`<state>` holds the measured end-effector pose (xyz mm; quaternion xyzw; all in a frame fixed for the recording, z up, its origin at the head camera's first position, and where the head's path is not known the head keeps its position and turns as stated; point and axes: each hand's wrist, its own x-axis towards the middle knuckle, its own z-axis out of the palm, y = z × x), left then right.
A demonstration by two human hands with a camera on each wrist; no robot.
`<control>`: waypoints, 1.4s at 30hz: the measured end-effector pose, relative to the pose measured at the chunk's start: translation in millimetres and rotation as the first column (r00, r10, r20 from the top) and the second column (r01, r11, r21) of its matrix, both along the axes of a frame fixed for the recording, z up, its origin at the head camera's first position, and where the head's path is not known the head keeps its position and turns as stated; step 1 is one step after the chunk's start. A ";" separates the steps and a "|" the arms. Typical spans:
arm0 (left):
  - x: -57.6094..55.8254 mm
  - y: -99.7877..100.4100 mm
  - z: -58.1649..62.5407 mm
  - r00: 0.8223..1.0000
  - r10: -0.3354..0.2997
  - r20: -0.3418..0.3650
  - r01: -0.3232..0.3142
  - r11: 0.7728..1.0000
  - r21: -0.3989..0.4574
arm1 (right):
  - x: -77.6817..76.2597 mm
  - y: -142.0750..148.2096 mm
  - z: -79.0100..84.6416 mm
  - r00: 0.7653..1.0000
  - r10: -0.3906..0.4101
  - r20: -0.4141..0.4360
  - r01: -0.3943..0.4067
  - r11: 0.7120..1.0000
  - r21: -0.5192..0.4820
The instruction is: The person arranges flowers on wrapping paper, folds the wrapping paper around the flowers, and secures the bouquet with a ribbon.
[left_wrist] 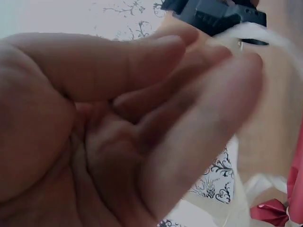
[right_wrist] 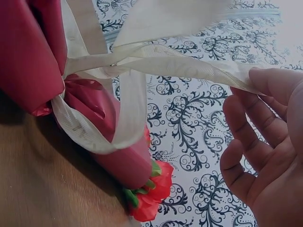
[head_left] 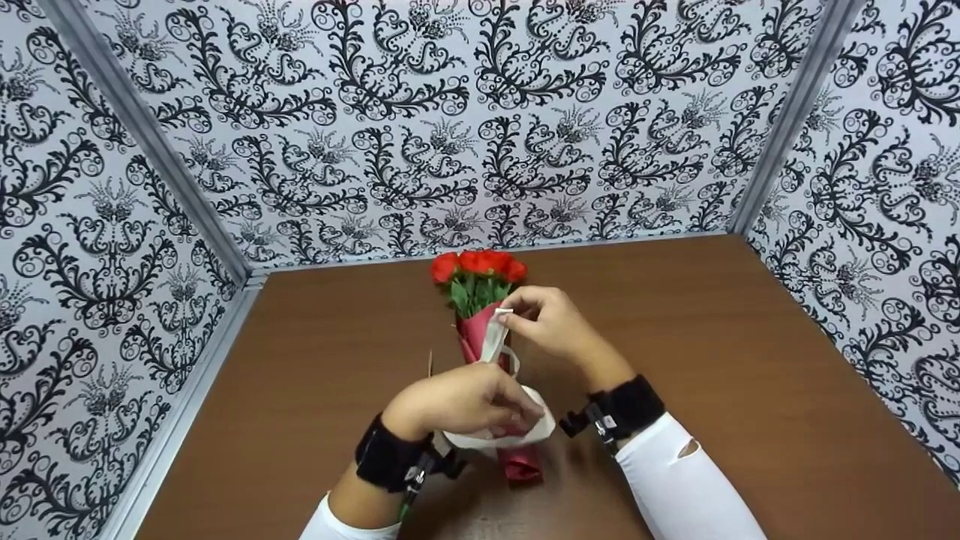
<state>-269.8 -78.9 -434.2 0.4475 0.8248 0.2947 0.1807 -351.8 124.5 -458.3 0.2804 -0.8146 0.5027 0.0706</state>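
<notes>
A bouquet of red roses (head_left: 480,265) in red wrapping (head_left: 475,330) lies on the brown table, its blooms toward the back wall. Cream ribbon (right_wrist: 175,68) is looped around the gathered wrapping. My right hand (head_left: 551,322) pinches one ribbon end between thumb and fingertips, drawing that strand out from the bouquet. Over the lower wrapping, my left hand (head_left: 465,401) has its fingers bent inward beside a wide ribbon loop (head_left: 544,429). In the left wrist view its fingers (left_wrist: 203,127) are blurred, and I cannot tell whether they grip the ribbon.
Patterned black-and-white panels (head_left: 420,150) enclose the table (head_left: 675,322) at the back and sides, with grey metal posts at the corners. Black wrist straps with small cameras (head_left: 600,412) sit on both forearms, near the bouquet's lower end.
</notes>
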 end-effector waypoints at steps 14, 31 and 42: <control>-23.0 -22.7 0.4 0.793 0.556 -0.248 -0.491 0.825 0.281 | 1.3 0.3 -0.7 0.999 0.016 0.043 -0.015 1.000 -0.014; -36.2 -35.8 -8.5 0.737 0.609 -0.292 -0.541 0.791 0.286 | 7.7 -6.1 3.3 0.998 0.051 0.029 -0.051 0.999 -0.018; -39.4 -33.2 -11.8 0.767 0.586 -0.261 -0.525 0.808 0.267 | 8.6 -9.5 4.6 0.993 0.096 -0.075 -0.095 0.995 0.007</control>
